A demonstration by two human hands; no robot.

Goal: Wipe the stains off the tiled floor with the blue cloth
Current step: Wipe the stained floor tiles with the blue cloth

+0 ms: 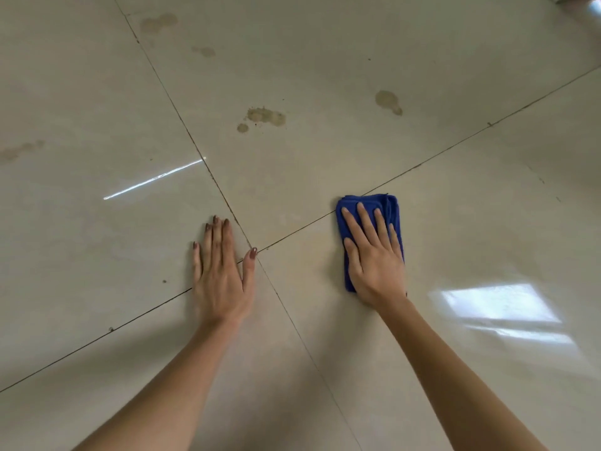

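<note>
Two hands flat on floor, cloth under the right one

Both forearms come in from the bottom edge, bare. Left hand [221, 278] lies palm down on the tiled floor [97, 242], fingers straight and close together, thumb out to the side with its tip at the crossing of the grout lines [292, 237]; nothing in it. Right hand [374, 258] is palm down too, fingers spread flat, pressing on the blue cloth [395, 209], not gripping it. Cloth is folded into a narrow rectangle, lying lengthwise away from the person, its far end over the grout line running up to the right; blue shows past the fingertips and along both sides of the hand.

Beyond the hands, on the far tile: brown stain cluster [265, 118] roughly ahead of the left hand, another stain [387, 101] ahead of the cloth, both well apart from it. Farther: small smear [204, 51] and a pale blotch [159, 22]. Faint marks [19, 150] at far left. Window glare [497, 304] on the tile right of the right wrist.
</note>
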